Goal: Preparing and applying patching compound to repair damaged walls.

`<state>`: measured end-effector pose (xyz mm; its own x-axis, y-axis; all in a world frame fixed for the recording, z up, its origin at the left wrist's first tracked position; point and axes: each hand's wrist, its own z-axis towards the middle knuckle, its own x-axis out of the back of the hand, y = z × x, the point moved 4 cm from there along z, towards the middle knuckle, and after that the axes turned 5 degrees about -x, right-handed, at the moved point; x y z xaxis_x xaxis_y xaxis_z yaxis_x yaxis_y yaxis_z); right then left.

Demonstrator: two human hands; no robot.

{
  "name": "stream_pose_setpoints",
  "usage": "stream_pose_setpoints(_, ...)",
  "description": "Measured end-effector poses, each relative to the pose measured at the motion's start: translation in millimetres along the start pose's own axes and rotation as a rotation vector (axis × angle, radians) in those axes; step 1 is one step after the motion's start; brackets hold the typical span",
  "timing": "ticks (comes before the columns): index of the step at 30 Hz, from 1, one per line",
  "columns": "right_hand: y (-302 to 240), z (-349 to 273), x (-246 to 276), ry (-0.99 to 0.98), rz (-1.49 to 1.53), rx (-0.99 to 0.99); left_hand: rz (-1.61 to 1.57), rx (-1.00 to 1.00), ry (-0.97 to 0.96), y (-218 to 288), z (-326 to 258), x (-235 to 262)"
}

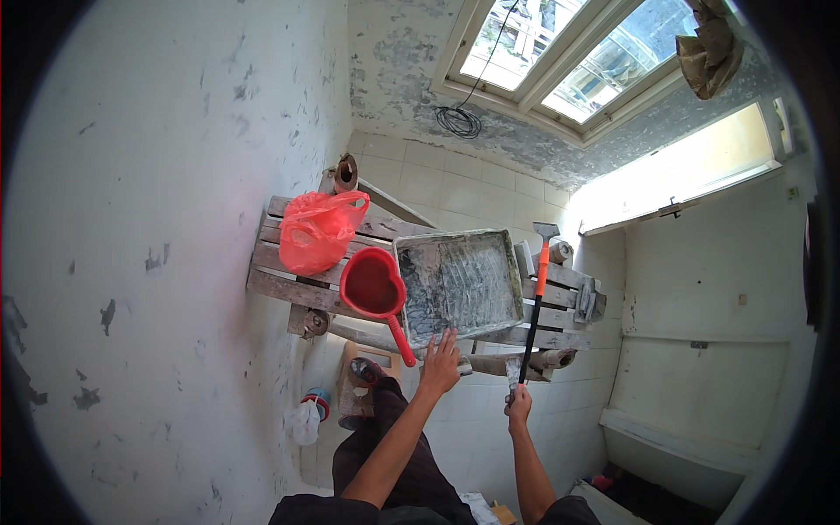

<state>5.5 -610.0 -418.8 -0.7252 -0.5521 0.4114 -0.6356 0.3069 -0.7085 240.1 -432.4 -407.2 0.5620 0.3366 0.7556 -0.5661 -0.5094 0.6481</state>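
Observation:
My left hand (440, 363) rests with spread fingers on the near rim of a grey, paint-smeared roller tray (459, 284) that sits on a rough wooden platform (280, 284). My right hand (518, 404) is shut on the lower end of a long scraper (535, 302) with a black and orange handle; its metal blade points up past the tray's right side. A small putty knife blade seems to be in the same hand, though I cannot tell for sure. A red scoop (374, 284) with a long handle lies just left of the tray.
An orange-red plastic bag (317, 229) sits on the platform's left end. Scraped white walls close in on the left and right. A window (569, 52) and a black cable coil (458, 121) are ahead. Below, tiled floor, a white bag (305, 422) and a wooden block.

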Motion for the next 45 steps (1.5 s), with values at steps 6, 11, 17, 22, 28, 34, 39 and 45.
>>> stream_pose_setpoints(6,-95,-27,-22,-0.075,-0.153,0.181,-0.133,-0.011,0.039,25,-50,19)
stream_pose_setpoints(11,-238,-14,-125,-0.195,-0.828,0.704,-0.084,0.078,0.030,14,-55,16)
stream_pose_setpoints(17,-238,41,-163,-0.421,-1.144,0.768,-0.069,0.079,0.159,-3,-31,18)
stream_pose_setpoints(22,-216,50,-201,-0.464,-1.102,0.867,-0.054,0.064,0.104,-27,-13,-1)
stream_pose_setpoints(28,-225,54,-200,-0.516,-1.180,0.796,0.014,-0.016,0.182,-42,-15,-19)
stream_pose_setpoints(34,-217,40,-233,-0.537,-1.190,0.934,0.075,-0.051,0.279,-44,-13,-29)
stream_pose_setpoints(39,-231,39,-225,-0.523,-1.279,0.857,0.124,-0.040,0.304,-42,-10,-25)
stream_pose_setpoints(45,-221,47,-226,-0.621,-1.287,0.854,0.173,-0.061,0.287,-42,-10,-34)
